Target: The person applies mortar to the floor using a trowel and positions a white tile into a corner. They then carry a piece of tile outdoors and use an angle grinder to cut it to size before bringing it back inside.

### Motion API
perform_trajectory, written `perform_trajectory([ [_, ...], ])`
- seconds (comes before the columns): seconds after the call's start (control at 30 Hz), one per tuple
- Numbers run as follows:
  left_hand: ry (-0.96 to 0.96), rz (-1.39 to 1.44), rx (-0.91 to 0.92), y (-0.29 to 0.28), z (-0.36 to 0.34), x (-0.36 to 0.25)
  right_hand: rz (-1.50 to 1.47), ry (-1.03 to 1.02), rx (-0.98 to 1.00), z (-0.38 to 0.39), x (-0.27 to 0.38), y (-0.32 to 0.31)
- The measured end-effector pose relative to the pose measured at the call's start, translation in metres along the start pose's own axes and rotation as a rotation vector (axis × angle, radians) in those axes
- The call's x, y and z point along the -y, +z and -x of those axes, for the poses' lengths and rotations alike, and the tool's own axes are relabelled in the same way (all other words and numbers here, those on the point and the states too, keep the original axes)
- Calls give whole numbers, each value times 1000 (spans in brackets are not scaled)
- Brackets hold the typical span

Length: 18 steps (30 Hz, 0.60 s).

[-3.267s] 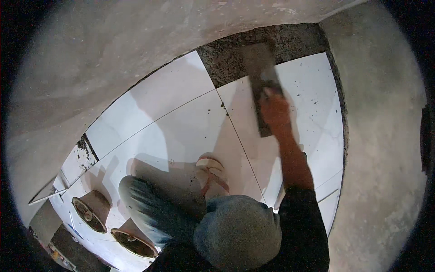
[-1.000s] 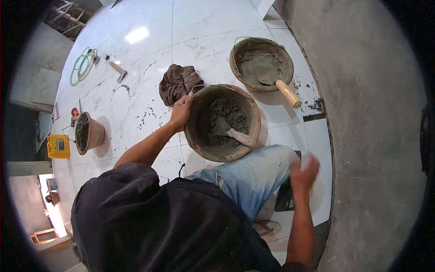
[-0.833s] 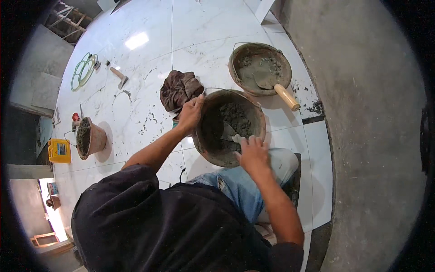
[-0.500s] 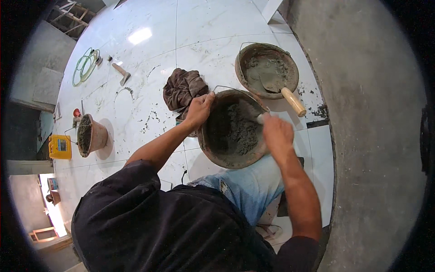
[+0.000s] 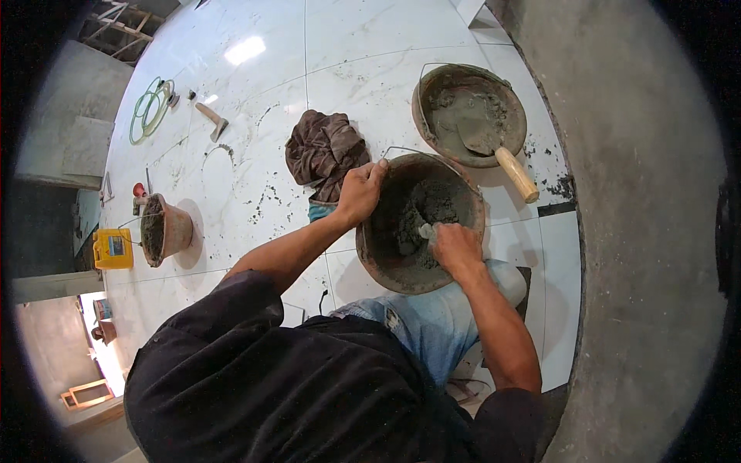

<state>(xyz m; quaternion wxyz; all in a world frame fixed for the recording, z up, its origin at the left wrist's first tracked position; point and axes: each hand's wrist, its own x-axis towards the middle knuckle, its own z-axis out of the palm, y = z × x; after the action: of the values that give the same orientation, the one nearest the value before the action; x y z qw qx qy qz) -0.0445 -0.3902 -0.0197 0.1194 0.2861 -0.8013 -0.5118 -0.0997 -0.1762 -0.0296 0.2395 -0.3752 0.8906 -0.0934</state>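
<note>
My left hand (image 5: 360, 193) grips the rim of a worn bucket (image 5: 374, 258) tilted against my jeans-clad knee. My right hand (image 5: 457, 247) is closed on the pale handle of a trowel (image 5: 427, 231), its blade down in dark wet mortar (image 5: 436, 202) inside that bucket. A crumpled brown cloth (image 5: 326, 147) lies left of the bucket. Beyond it, to the right, stands a wide mortar bucket (image 5: 517, 100) with a wooden-handled tool (image 5: 515, 174) resting in it.
Left on the white tiled floor (image 5: 355, 85): a mortar bucket (image 5: 176, 231), yellow jerrycan (image 5: 113, 248), wooden-handled tool (image 5: 212, 119) and coiled green hose (image 5: 150, 112). A grey wall (image 5: 641, 255) runs along my right.
The view has left the tiled corner with the float. My right hand came from beside my knee onto the trowel and moved it through the mortar, lately back toward the bucket's middle.
</note>
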Motion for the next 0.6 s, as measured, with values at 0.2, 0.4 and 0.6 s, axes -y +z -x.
perform_trajectory([
  [0.2, 33, 7, -5, 9, 3, 3, -169, 48, 43, 15, 6, 0],
  [0.4, 75, -40, 24, 10, 4, -7, -260, 170, 19, 18, 31, 7],
  [0.6, -10, 13, 51, 5, 1, -5, -294, 154, 12, 13, 23, 15],
])
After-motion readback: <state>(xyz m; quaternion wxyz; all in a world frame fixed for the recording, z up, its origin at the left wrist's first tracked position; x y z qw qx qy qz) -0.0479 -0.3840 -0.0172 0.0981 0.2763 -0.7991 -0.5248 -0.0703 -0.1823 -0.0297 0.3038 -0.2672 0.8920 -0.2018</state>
